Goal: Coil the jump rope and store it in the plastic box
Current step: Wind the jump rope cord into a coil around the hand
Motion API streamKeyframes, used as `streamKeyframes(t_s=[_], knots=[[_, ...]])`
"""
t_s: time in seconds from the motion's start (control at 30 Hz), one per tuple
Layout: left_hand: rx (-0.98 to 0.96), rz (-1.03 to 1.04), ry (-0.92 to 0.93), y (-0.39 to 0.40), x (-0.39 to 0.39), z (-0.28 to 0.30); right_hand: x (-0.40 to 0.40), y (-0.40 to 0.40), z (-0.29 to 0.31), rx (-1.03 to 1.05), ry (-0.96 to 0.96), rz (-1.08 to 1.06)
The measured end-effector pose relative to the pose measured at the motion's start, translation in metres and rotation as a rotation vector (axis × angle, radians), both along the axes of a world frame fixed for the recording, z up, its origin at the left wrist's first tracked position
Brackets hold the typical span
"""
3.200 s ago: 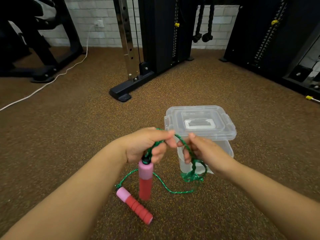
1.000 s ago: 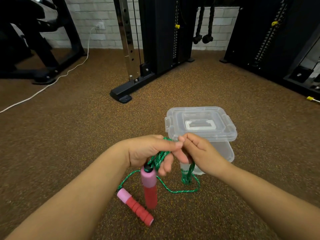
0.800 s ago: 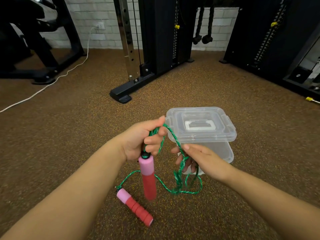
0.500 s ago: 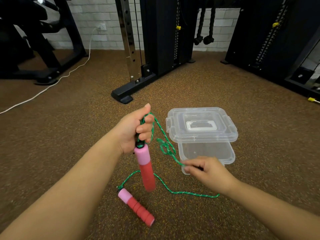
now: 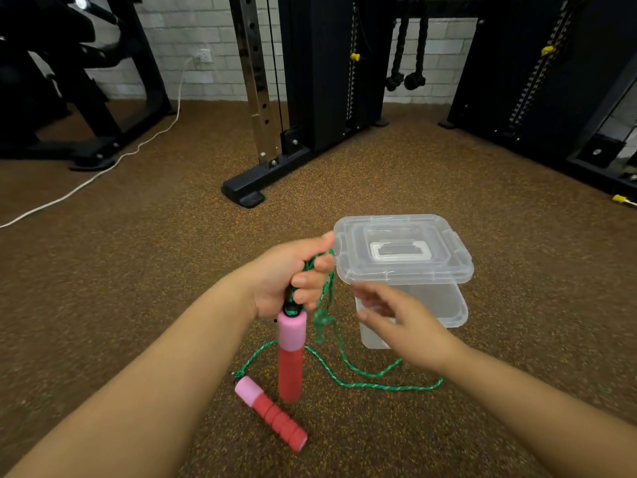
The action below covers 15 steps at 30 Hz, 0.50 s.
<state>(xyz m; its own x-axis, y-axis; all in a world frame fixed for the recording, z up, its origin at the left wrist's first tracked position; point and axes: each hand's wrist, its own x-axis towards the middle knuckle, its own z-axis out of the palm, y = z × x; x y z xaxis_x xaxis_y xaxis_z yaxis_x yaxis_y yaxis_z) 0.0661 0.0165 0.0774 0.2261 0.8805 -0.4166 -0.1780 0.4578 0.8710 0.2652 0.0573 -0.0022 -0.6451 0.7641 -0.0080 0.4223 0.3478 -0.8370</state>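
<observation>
On box point(image 5: 403, 257), seemingly no writing.

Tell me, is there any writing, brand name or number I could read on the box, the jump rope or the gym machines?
None can be read.
Box and its lid: clear plastic, no label shows.
Handles, hanging and on the floor: plain pink and red foam, no print.
Rope: only a green pattern.
Machines: any marks on the black frames are too dark and small to tell.
</observation>
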Motion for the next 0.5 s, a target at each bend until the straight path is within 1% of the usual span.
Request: streamKeyframes(t_s=[0.1,0.17,0.23,0.3,0.37,0.43,0.5], knots=[[-0.01,-0.082,-0.002,0.001,0.01,0.0,-0.025,-0.006,0.014,-0.238,0.277,0.037],[-0.009,-0.09,-0.018,0.001,0.011,0.0,-0.033,-0.01,0.015,-0.287,0.347,0.063],[0.0,-0.057,-0.031,0.001,0.009,0.001,-0.034,-0.014,0.011,-0.322,0.364,0.051],[0.001,0.028,-0.063,0.003,0.008,-0.001,-0.032,-0.02,0.007,-0.363,0.348,-0.029],[0.004,0.151,-0.118,0.004,0.008,-0.002,-0.028,-0.026,-0.002,-0.363,0.276,-0.068],[0.019,0.232,-0.166,0.005,0.009,-0.001,-0.025,-0.033,-0.009,-0.297,0.151,-0.025],[0.021,0.274,-0.223,0.007,0.011,-0.002,-0.021,-0.039,-0.01,-0.154,0.068,0.042]])
